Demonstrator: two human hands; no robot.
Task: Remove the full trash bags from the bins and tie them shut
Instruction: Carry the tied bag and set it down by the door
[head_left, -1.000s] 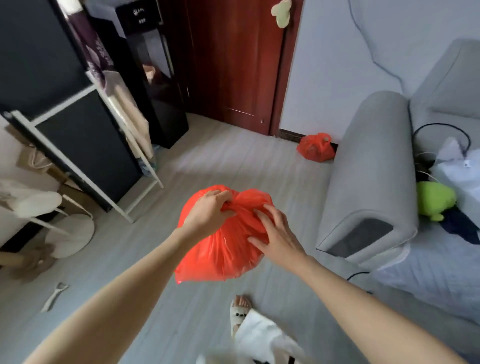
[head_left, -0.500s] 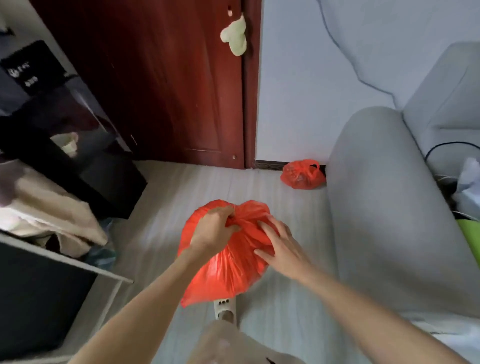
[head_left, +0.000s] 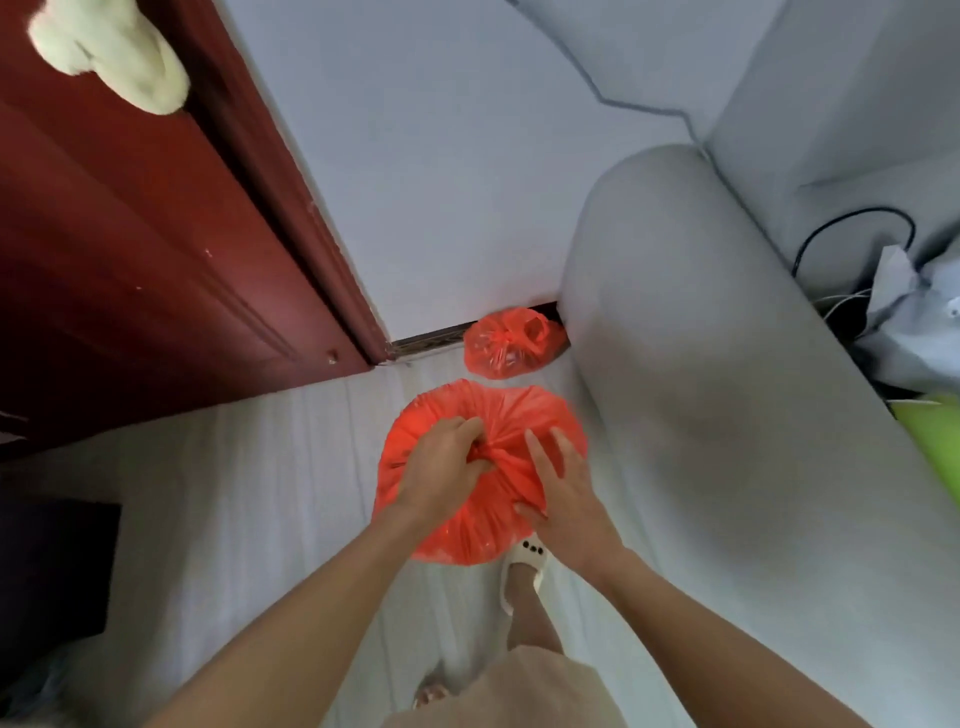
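Note:
I hold a full red plastic trash bag (head_left: 511, 410) in front of me above the floor. My left hand (head_left: 441, 470) grips its gathered neck at the top centre. My right hand (head_left: 563, 493) rests on the bag's right side with fingers spread, the thumb pressing the plastic near the neck. A second red bag (head_left: 511, 345), tied with a knot, lies on the floor just beyond, in the corner between the wall and the sofa arm.
A grey sofa arm (head_left: 727, 389) fills the right side, with a black cable (head_left: 857, 228) and clutter on the seat. A dark red door (head_left: 130, 234) stands at the left. My slippered foot (head_left: 524, 571) is under the bag, on pale floor (head_left: 260, 493).
I have walked toward the corner by the door and sofa, carrying the bag. The tied bag on the floor is now much closer. Both hands keep the same hold.

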